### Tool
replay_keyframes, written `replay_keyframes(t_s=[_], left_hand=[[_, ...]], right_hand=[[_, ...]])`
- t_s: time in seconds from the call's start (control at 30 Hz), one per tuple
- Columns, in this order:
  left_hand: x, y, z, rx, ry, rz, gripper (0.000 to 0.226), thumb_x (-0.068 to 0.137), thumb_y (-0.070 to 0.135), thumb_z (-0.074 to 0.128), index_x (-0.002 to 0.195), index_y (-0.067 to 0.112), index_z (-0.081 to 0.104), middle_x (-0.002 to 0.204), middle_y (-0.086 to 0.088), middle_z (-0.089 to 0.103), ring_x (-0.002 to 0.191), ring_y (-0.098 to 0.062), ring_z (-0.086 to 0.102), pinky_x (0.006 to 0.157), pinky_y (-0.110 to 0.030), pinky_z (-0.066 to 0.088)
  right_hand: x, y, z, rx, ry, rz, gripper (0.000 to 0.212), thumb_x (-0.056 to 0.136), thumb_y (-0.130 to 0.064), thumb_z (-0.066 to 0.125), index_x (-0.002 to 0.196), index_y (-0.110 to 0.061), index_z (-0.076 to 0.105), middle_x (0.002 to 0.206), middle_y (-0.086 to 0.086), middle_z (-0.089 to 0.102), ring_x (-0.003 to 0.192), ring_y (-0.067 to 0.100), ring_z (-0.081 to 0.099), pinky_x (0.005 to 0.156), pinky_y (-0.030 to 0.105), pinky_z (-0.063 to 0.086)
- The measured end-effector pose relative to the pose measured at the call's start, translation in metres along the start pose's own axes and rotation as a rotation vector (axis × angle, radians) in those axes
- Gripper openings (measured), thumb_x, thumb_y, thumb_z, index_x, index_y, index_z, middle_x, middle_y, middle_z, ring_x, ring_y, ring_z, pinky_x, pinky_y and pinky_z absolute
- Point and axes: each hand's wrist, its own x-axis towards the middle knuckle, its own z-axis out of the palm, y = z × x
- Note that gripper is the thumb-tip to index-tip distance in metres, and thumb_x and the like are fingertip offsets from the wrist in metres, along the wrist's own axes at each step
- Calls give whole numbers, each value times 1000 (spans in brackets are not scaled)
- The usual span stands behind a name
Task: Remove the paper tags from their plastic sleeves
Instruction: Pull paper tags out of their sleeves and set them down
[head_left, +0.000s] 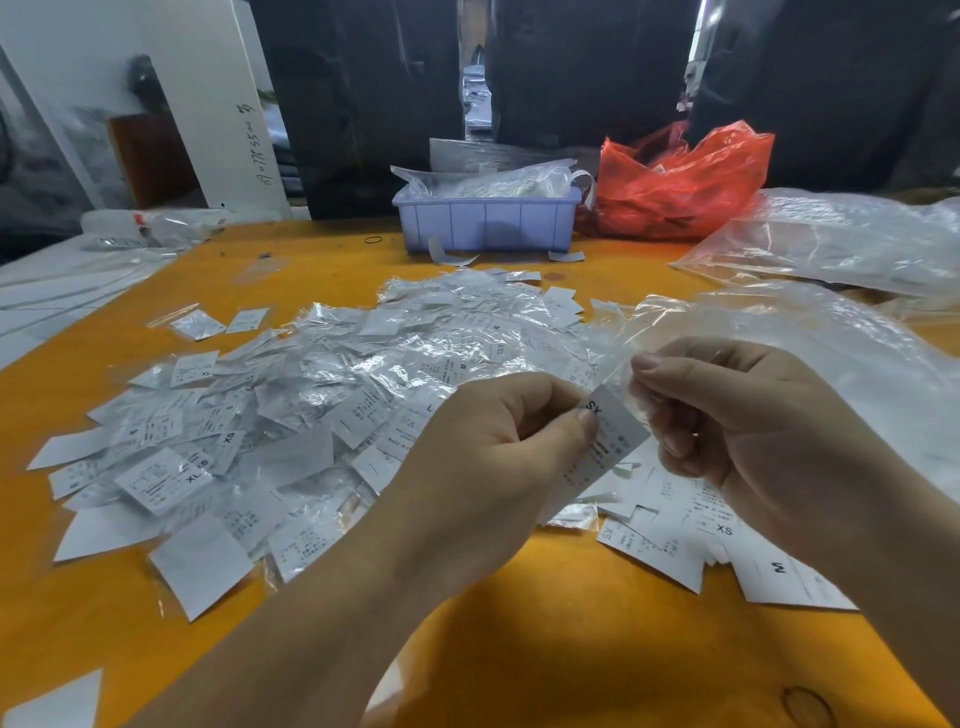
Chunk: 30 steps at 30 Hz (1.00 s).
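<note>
We work over an orange surface (519, 649); sleeved tags (291, 415) are heaped at centre left. Our left hand (498, 447) pinches an XS paper tag (610, 441) at centre frame, while our right hand (727, 410) grips its clear plastic sleeve (623, 348).

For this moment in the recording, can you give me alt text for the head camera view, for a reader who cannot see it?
Two bare hands work over an orange table: the left hand pinches a white paper tag printed XS, while the right hand grips a clear plastic sleeve. A heap of sleeved tags lies to the left, with a blue bin and red bag behind.
</note>
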Motion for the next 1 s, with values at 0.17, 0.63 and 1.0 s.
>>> replay_keyframes(t_s=[0.17,0.63,1.0], left_hand=[[0,1,0,41,20,-5,23,96,27,57,82,22,74,71,12,67,63,5,58,51,-6,39],[7,-4,-3,-139,69,-119,22,95,23,60,79,17,74,67,9,67,58,2,57,51,-10,43],[7,-5,-3,-165,8,-116,14,94,21,62,90,16,75,79,3,74,71,-6,66,61,-13,48]], right_hand=[[-2,1,1,-50,-32,-42,23,76,-29,72,60,-14,68,56,4,51,49,12,41,45,23,35],[-3,1,1,-127,-124,-80,13,67,-31,70,68,-18,74,57,2,54,50,14,43,46,24,36],[-4,1,4,-176,-166,-96,20,68,-32,69,74,-14,73,57,0,54,52,14,42,47,26,34]])
